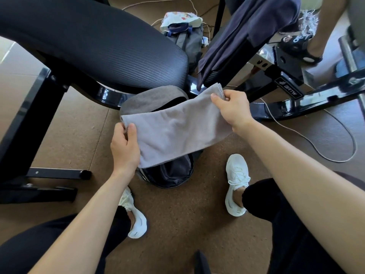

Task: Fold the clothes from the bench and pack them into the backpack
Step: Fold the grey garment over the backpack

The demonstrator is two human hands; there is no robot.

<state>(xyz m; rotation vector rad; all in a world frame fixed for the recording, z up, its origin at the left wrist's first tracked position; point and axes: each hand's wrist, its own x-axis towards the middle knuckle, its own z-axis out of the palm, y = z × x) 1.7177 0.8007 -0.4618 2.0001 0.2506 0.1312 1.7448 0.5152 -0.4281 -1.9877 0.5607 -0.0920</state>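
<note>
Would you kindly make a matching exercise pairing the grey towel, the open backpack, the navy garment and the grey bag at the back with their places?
Things: 1 grey towel; 2 backpack; 3 navy garment; 4 grey bag.
Places: A draped over a black bar; B on the floor beneath the towel; C held by left hand and right hand; D under a floral cloth.
Pairs: 1-C; 2-B; 3-A; 4-D.

Floor (177, 224): open backpack (169, 176) ctr, bench frame (39, 115) L, cable (339, 161) R, 2nd bag (187, 41) behind.
</note>
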